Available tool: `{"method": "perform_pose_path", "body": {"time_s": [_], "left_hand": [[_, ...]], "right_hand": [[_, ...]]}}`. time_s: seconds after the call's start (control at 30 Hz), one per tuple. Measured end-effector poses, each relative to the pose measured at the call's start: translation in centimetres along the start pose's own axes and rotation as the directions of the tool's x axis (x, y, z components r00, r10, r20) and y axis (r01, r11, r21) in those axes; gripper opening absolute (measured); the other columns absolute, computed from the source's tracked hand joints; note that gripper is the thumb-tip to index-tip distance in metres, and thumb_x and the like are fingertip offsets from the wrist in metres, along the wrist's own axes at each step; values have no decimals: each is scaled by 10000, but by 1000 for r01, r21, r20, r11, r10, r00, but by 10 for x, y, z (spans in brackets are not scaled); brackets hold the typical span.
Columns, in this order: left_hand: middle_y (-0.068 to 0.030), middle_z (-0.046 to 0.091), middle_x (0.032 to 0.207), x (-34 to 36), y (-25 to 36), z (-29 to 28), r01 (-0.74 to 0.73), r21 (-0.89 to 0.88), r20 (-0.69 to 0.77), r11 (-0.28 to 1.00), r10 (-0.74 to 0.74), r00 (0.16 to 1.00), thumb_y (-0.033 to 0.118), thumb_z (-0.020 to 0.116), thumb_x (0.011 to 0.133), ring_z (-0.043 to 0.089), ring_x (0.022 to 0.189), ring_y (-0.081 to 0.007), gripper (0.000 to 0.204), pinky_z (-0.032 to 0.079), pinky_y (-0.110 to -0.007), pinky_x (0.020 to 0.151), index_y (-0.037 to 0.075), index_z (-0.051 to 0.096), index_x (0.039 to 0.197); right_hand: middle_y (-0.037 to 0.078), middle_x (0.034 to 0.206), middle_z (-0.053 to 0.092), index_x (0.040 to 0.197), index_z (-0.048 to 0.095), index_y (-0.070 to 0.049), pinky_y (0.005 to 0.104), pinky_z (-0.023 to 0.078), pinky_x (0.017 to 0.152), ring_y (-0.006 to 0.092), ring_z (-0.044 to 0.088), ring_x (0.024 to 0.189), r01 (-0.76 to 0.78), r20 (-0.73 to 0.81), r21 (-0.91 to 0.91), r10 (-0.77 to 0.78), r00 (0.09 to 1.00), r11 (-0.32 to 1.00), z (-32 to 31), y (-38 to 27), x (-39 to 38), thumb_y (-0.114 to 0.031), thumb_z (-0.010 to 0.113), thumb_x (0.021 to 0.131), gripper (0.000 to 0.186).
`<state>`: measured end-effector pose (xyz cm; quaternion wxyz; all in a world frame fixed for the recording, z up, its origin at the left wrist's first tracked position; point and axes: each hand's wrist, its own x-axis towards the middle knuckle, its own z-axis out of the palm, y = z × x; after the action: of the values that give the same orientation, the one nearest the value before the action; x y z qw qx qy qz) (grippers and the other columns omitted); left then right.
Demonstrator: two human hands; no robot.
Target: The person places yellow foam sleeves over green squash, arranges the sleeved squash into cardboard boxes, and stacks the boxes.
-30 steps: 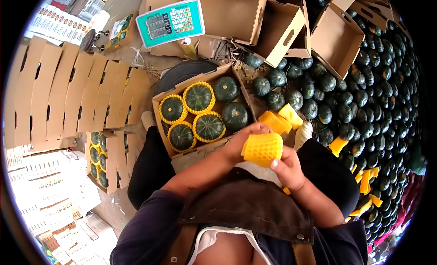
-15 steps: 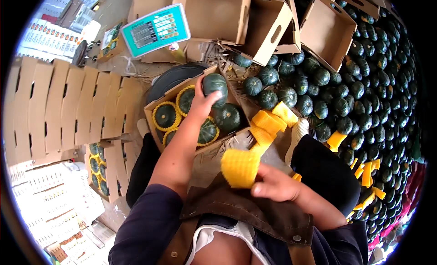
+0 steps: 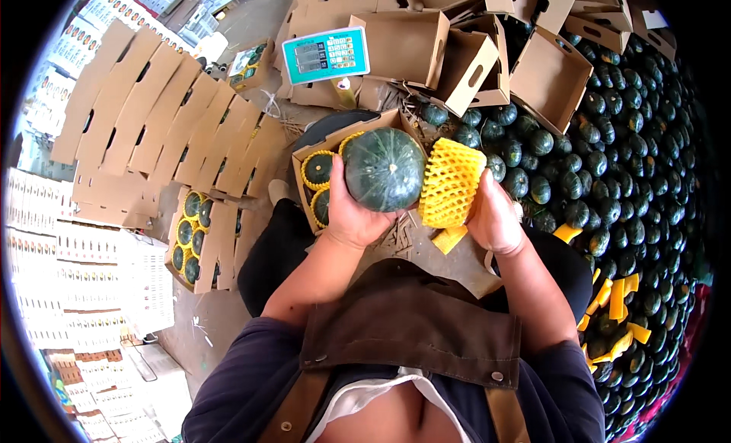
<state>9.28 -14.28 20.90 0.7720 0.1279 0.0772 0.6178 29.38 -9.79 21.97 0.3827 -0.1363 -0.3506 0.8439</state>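
My left hand point(image 3: 356, 218) grips a large dark green squash point(image 3: 387, 170), cupped from the left and below, its stem spot facing up. Beside the squash's right side, my right hand point(image 3: 495, 218) holds a yellow foam net sleeve point(image 3: 449, 180), thumb up along its outer side. Whether sleeve and squash touch, I cannot tell. Under and behind them sits an open cardboard box point(image 3: 354, 125), partly hidden, with squashes in yellow nets point(image 3: 317, 169) at its left. A loose yellow sleeve point(image 3: 449, 239) lies below the held sleeve.
A large pile of dark green squashes point(image 3: 609, 207) fills the right, scattered with yellow sleeves point(image 3: 617, 294). Cardboard boxes point(image 3: 548, 78) and a teal-framed scale display point(image 3: 324, 56) stand ahead. Tilted stacked boxes point(image 3: 137, 108), a box of netted squashes point(image 3: 190, 237) and white stacks point(image 3: 61, 268) are on the left.
My left hand left the sleeve, reached into the box and lifted a squash toward me. My right hand kept the sleeve and raised it beside the squash. The view has shifted.
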Motion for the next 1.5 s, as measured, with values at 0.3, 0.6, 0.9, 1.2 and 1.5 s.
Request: {"method": "perform_pose_path", "body": {"time_s": [0.3,0.6,0.9,1.2,1.5], "left_hand": [[-106,577,1034,-9,-9,15,-289,465,-205,837,419,884,524,317,917,538,1016,-245,558,427,-394,894,74,477,1206],[-146,383,1350,-16,-26,-11,156,-125,-6,980,-158,987,602,377,849,419,1190,-367,667,353,-620,908,160,336,1346],[-136,372,1311,2,-39,6,-396,850,281,348,338,898,414,581,840,404,1207,-273,756,343,-387,1002,101,144,1372],[-144,415,1239,4,-30,8,-257,715,-129,650,484,866,234,615,786,456,1119,-238,748,383,-364,953,46,157,1346],[-124,460,1286,-18,-38,25,-33,379,50,925,15,999,392,479,828,472,1174,-240,648,380,-384,995,26,310,1336]], "right_hand": [[83,1234,460,1318,298,-2,325,353,986,175,448,1143,123,19,-199,-122,992,972,25,7,-5,-175,750,730,762],[61,1098,573,1196,471,-2,290,433,882,140,548,989,202,-65,-541,-280,958,816,19,-19,-3,-105,657,808,443],[112,1125,544,1156,504,9,310,371,931,165,476,1080,144,237,-589,0,971,795,34,-10,-7,-375,625,829,518],[297,1099,521,1204,429,65,393,491,800,380,573,962,421,486,-873,-346,803,-247,34,9,-15,-424,628,778,678],[220,872,609,1101,487,1,374,468,777,349,608,870,163,112,-902,-147,983,401,33,-42,6,-393,446,915,437]]}}
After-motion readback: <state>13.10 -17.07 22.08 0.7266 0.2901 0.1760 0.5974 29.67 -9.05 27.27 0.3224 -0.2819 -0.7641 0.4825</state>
